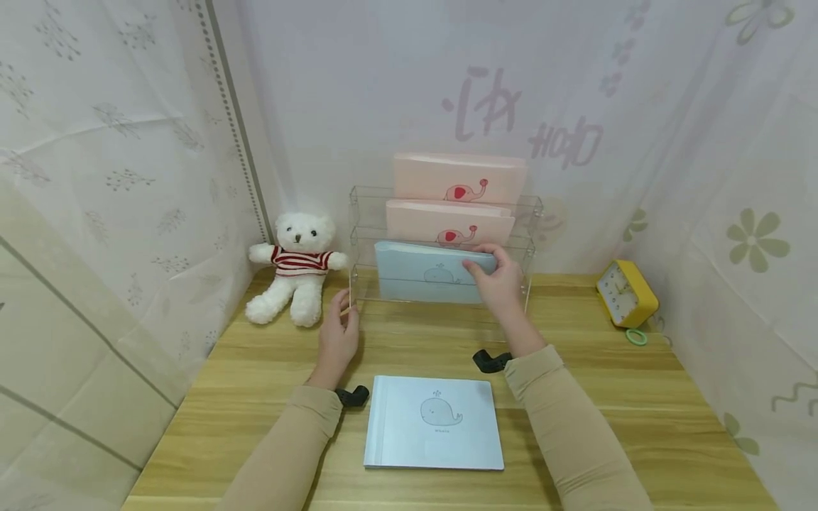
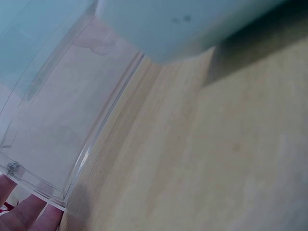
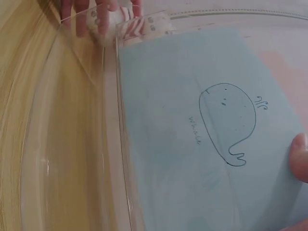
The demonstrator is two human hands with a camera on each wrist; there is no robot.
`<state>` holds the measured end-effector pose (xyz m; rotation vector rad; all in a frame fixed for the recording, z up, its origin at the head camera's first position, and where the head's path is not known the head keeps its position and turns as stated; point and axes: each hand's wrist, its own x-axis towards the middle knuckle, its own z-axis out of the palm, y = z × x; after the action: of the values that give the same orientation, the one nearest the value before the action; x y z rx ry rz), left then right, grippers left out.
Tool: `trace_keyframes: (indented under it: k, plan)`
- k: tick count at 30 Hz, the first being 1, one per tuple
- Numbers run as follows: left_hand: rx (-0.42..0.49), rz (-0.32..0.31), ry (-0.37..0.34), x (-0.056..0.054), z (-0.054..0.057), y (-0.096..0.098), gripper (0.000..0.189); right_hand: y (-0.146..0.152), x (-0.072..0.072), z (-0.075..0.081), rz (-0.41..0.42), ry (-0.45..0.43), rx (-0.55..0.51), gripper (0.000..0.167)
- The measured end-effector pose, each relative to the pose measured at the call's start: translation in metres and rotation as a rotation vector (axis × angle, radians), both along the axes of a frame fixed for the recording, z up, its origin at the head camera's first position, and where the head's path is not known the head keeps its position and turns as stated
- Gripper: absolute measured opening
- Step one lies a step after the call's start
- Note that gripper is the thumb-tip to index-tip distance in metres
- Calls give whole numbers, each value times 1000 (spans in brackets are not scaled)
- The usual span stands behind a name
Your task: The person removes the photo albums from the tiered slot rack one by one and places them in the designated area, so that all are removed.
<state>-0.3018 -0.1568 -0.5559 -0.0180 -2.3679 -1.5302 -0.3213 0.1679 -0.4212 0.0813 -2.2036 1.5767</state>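
Note:
In the head view, my right hand [image 1: 501, 280] grips the top right corner of a pale blue picture book [image 1: 415, 287], thumb on its front cover. This book stands in the lowest, front tier of a clear acrylic rack [image 1: 537, 206], behind the front lip. A whale drawing and the word "Whale" show on its cover [image 3: 178, 96] in the right wrist view. My left hand [image 1: 339, 333] holds the rack's left side edge, fingers along the outside of the panel. Two pink books with elephants, a rear one [image 1: 415, 174] and a middle one [image 1: 409, 220], stand in the tiers behind.
Another pale blue whale book [image 1: 402, 433] lies flat on the wooden table [image 1: 639, 411] between my forearms. A white teddy bear [image 1: 300, 287] in a striped sweater sits left of the rack. At the far right stands a yellow alarm clock [image 1: 629, 294] beside a green ring [image 1: 636, 336].

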Motion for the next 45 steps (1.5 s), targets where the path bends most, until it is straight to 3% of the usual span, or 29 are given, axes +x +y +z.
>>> trace_keyframes:
  k: [5, 11, 17, 22, 25, 30, 38, 45]
  plan:
    - [-1, -2, 13, 0, -2, 2, 47, -3, 5, 2, -29, 45, 1, 26]
    - [8, -6, 34, -1, -1, 2, 47, -9, 15, 14, -80, 146, -101, 29]
    - [17, -4, 31, 0, -1, 0, 46, -16, 35, 32, -9, 360, -276, 31]
    - [24, -13, 24, 0, 0, 0, 46, -13, 50, 32, 42, 455, -277, 29]
    - [24, -13, 17, 0, 0, -1, 47, -9, 59, 21, 40, 405, -239, 28]
    - [14, -10, 15, -1, -1, -1, 46, -5, 72, -4, -5, 244, -169, 28]
    - [4, 4, 18, -1, -2, -3, 47, -2, 77, -35, 38, 70, -133, 25]
    - [31, -12, 25, 1, 1, 1, 47, 2, 81, -50, 31, -58, -114, 27]
